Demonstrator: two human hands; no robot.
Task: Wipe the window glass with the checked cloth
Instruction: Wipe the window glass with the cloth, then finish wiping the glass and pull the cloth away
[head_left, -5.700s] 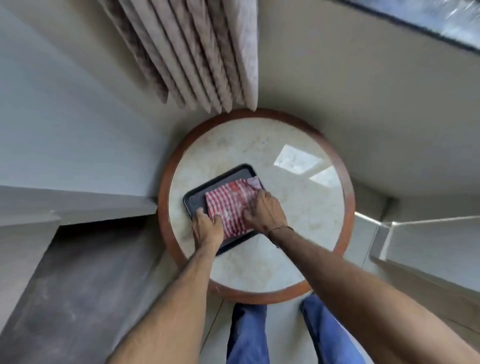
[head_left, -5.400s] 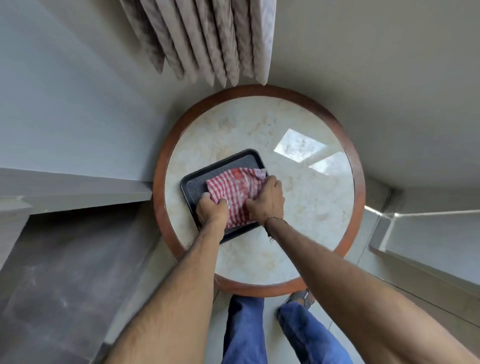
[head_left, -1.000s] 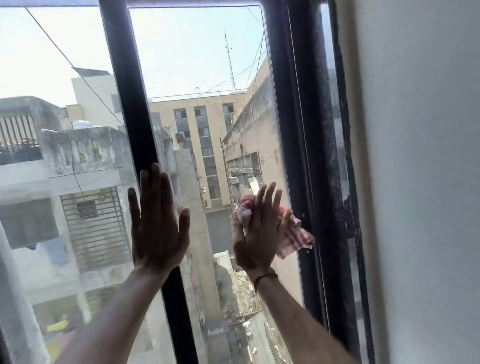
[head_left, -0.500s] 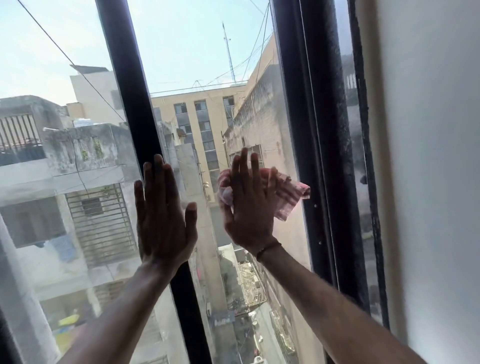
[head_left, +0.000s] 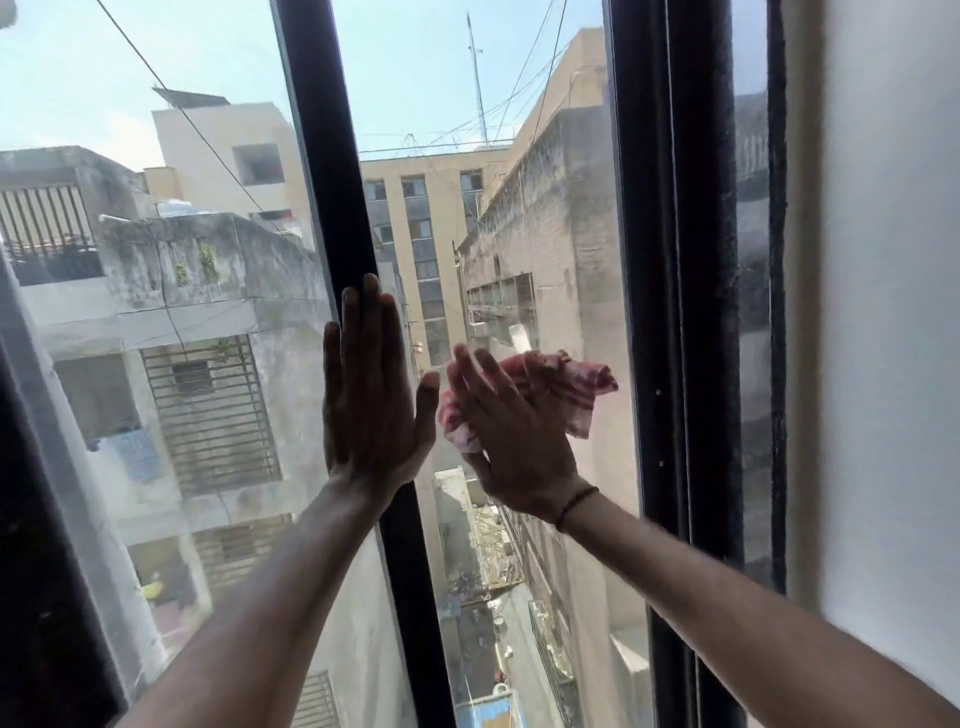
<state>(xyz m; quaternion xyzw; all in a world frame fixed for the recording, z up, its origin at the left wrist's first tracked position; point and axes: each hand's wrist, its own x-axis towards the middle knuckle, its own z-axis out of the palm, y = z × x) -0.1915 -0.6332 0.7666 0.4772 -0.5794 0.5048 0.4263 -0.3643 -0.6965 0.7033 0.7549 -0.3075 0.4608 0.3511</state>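
Note:
The window glass (head_left: 519, 234) fills the middle of the view between two black frame bars. My right hand (head_left: 511, 431) lies flat on this pane and presses the bunched red-and-white checked cloth (head_left: 576, 387) against it; the cloth sticks out past my fingers to the right and a little to the left. My left hand (head_left: 371, 395) rests flat with its fingers together on the black middle bar (head_left: 332, 171) and the edge of the left pane, holding nothing. The two hands almost touch.
A thick black frame post (head_left: 670, 312) bounds the pane on the right, with a white wall (head_left: 893, 312) beyond it. A sheer curtain (head_left: 78, 493) hangs at the far left. Buildings and a narrow alley show through the glass.
I took the cloth off the tray on the round table and brought it to the window. In the last second my right hand slid the cloth up, then down and left, toward my left hand.

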